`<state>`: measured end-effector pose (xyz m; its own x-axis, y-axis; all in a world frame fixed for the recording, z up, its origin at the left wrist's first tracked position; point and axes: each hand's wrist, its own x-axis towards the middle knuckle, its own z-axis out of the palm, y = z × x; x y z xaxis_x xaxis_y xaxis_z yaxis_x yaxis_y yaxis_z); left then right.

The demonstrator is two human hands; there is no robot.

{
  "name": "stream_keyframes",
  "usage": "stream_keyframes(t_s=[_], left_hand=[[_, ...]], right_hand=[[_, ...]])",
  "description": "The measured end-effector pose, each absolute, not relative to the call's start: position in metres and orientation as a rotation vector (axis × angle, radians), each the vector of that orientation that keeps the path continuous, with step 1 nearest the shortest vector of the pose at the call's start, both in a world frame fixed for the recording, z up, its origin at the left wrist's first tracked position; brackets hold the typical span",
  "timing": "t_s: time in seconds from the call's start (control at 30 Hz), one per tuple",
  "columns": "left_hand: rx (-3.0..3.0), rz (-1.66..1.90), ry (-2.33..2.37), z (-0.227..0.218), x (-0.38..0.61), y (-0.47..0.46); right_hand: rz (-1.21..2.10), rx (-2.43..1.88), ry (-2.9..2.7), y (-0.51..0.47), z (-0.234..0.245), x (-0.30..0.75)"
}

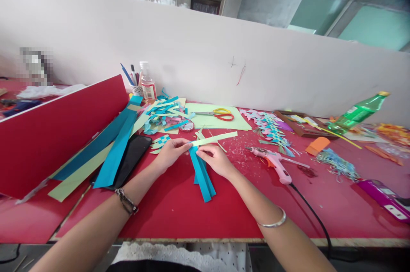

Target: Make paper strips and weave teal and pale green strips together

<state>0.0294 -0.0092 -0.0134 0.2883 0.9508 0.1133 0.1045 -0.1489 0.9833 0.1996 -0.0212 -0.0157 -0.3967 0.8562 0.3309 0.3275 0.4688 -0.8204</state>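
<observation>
Blue paper strips (202, 176) hang down between my hands, and a pale yellow-green paper strip (221, 138) crosses their top, pointing right. My left hand (173, 152) pinches the strips at their upper left end. My right hand (215, 159) closes its thumb and fingers on the strips just to the right; which layer lies between the fingertips is partly hidden. Beside my left hand lies a small woven piece (161, 143) of blue and pale green paper. Longer blue strips (117, 148) and a pale strip (81, 171) rest over a black phone (136, 154) at the left.
Behind my hands are a pile of paper scraps (163, 114) and scissors (221, 114) on pale green paper (241, 123). To the right lie a pink glue gun (272, 163) with a cord, woven paper pieces (270, 129) and a green bottle (360, 114). A red board (64, 135) stands left.
</observation>
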Motion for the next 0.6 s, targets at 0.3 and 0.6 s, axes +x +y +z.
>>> stream_keyframes(t_s=[0.3,0.6], left_hand=[[1.547,1.037,1.031,-0.0138,0.0293,-0.0086],[1.623,0.988,1.032,-0.0095,0.0331,-0.0132]], right_hand=[[0.975,-1.007,-1.88,-0.0212,-0.0151,0.1992],[1.28,-1.065,-1.445,-0.0227,-0.0243,0.1904]])
